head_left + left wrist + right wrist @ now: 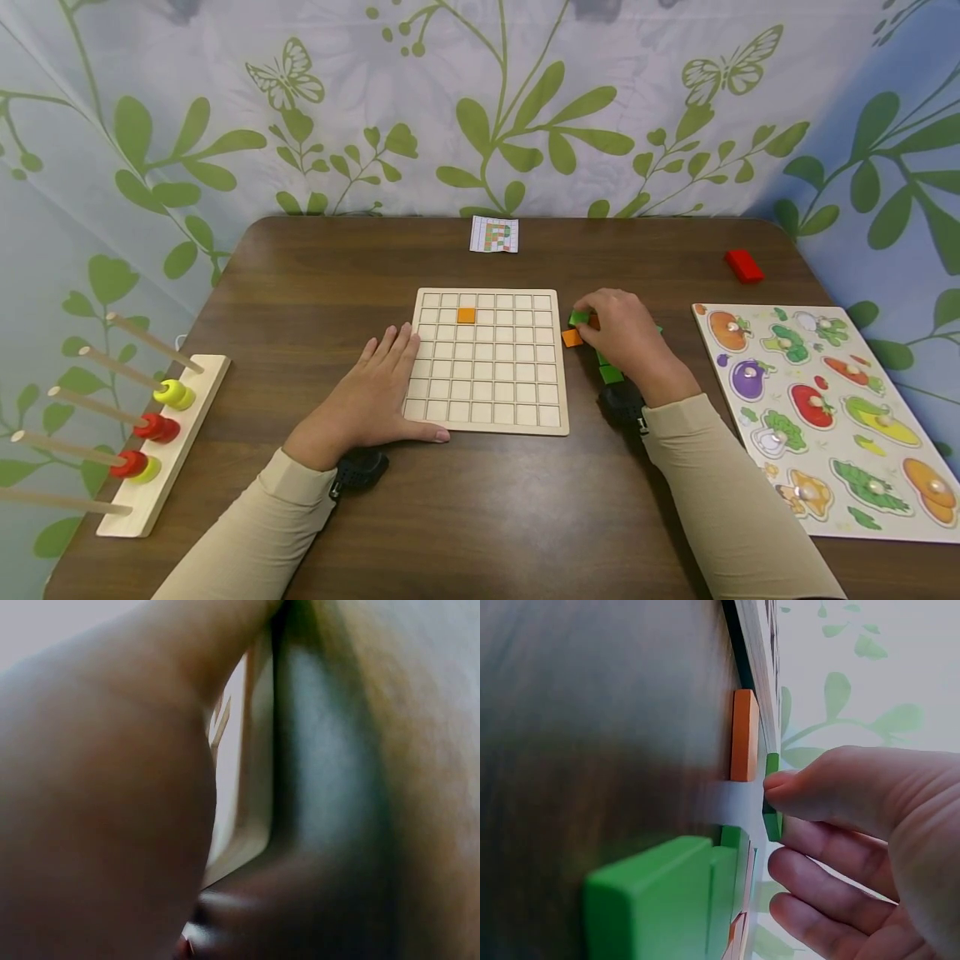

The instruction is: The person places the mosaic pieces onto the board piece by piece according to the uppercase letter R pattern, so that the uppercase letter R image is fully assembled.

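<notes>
On your far left, the wooden peg stand [161, 467] sits on the bench [480, 517], its base slanting from near left to far right, with red and yellow rings on some pegs. Your left hand [367, 396] rests along the left edge of the wooden grid board [558, 429] — fingers straight and a little apart, pointing away from you, thumb stretched rightward by the near edge. The board lies nearly square to you; an orange square [467, 316] sits in its third column, second row from the far side. Beyond it lies a small patterned card [494, 235].

Just right of the board is a loose orange block [572, 338]. Your right hand [633, 333] pinches a green tile [773, 823] near it, thumb on the tile, the other fingers curled. From the right wrist it shows edge-on, a narrow strip whose long axis runs nearly parallel to the orange block's. More green blocks [611, 374] lie below that hand.

Farther right, a red block [744, 266] points slantwise — far left to near right — beyond the vegetable puzzle [821, 450].
</notes>
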Tool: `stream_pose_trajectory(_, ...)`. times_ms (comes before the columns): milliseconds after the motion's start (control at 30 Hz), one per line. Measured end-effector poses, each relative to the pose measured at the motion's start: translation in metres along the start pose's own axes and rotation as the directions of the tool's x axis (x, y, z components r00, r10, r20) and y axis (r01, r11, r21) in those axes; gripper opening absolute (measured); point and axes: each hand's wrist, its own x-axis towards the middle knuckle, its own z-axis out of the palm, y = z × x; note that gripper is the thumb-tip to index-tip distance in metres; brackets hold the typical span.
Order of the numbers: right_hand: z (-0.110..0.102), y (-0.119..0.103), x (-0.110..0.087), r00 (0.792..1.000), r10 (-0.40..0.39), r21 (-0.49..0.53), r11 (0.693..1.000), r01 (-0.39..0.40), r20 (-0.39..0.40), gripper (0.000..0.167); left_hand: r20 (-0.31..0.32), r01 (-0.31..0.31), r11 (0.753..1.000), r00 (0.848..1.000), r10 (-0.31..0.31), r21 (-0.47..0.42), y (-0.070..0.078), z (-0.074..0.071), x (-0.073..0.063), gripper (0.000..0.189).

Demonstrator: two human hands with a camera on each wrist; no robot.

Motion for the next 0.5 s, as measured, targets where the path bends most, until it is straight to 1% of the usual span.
stream_pose_trajectory(233, 0.002, -0.002, 0.000, 0.999, -0.026, 0.016, 1.000, 0.026, -0.022, 0.025, -0.003, 0.003, 1.000, 1.000, -0.003, 0.005, 0.001, 0.000, 0.000, 0.147)
stream_pose_trajectory(500, 0.005, -0.010, 0.001, 1.000, -0.009, 0.024, 1.000, 0.009, 0.003, 0.026, -0.002, 0.007, 1.000, 1.000, -0.007, 0.007, 0.001, 0.001, 0.001, 0.148)
